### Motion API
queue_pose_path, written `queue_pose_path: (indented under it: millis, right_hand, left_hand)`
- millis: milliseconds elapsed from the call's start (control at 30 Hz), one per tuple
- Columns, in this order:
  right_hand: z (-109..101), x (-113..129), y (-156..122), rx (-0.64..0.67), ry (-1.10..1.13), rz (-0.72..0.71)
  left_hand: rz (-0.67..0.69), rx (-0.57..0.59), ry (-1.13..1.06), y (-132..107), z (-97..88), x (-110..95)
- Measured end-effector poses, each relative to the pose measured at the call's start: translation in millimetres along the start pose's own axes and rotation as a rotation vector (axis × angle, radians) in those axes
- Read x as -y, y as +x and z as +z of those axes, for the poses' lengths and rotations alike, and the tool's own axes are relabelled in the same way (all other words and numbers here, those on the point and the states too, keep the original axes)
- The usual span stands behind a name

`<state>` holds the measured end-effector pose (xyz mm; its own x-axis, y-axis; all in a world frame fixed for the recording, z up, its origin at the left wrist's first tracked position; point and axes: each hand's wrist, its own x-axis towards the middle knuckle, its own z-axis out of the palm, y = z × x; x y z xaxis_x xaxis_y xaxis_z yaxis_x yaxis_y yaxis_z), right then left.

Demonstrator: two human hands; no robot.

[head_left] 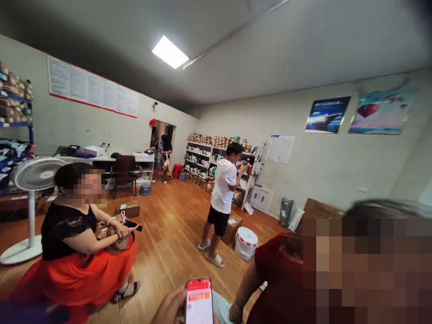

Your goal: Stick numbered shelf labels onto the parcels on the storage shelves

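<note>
At the bottom edge, my left hand (170, 308) is closed around a phone (199, 301) whose lit screen shows red and white. Only part of the hand shows. My right hand is out of the picture. Close on the right, a person in a red top (280, 270) leans in, with a forearm (243, 292) reaching down just right of the phone. On the left a person in a black top and red skirt (72, 243) sits holding a woven bag (116, 236) and a dark phone.
A person in a white T-shirt (222, 193) stands mid-room by a cardboard box (232, 227) and a white bucket (246, 243). A standing fan (32, 180) is at the left. A desk (104, 157), a chair (124, 171) and stocked shelves (202, 157) line the far walls.
</note>
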<state>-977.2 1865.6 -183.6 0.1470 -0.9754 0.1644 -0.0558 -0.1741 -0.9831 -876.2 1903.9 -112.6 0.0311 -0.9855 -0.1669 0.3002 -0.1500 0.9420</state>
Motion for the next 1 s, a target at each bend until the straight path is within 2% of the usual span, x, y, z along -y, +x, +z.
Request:
queue_pose_path:
  millis: [100, 167, 300, 367, 467, 633, 700, 800, 900, 1000]
  right_hand:
    - [8, 5, 14, 0.053, -0.018, -0.015]
    - [12, 15, 28, 0.079, -0.031, -0.091]
    - [20, 31, 78, 0.102, -0.076, -0.207]
    - [25, 27, 111, 0.104, -0.125, -0.216]
    - [32, 7, 168, 0.115, -0.185, -0.258]
    - [54, -25, 284, 0.155, -0.139, -0.323]
    - [66, -27, 333, 0.201, -0.077, -0.342]
    - [88, -24, 398, 0.241, 0.02, -0.302]
    - [108, -23, 448, 0.309, 0.106, -0.134]
    - [123, -26, 497, 0.494, 0.318, 0.092]
  left_hand:
    - [0.02, -0.119, 0.005, 19, -18.4, -32]
    - [0.032, -0.167, -0.005, 37, -28.5, -48]
    - [0.024, -0.24, -0.007, 89, -42.9, -65]
    - [0.011, -0.255, -0.002, 122, -47.5, -68]
    - [-0.027, -0.31, 0.043, 184, -54.7, -72]
    - [-0.008, -0.439, 0.077, 297, -79.9, -89]
    - [0.02, -0.415, -0.032, 334, -92.3, -100]
    - [0.034, -0.252, -0.277, 375, -108.5, -110]
    - [0.031, -0.101, -0.469, 404, -125.3, -111]
    - [-0.004, -0.073, -0.534, 434, -150.8, -112]
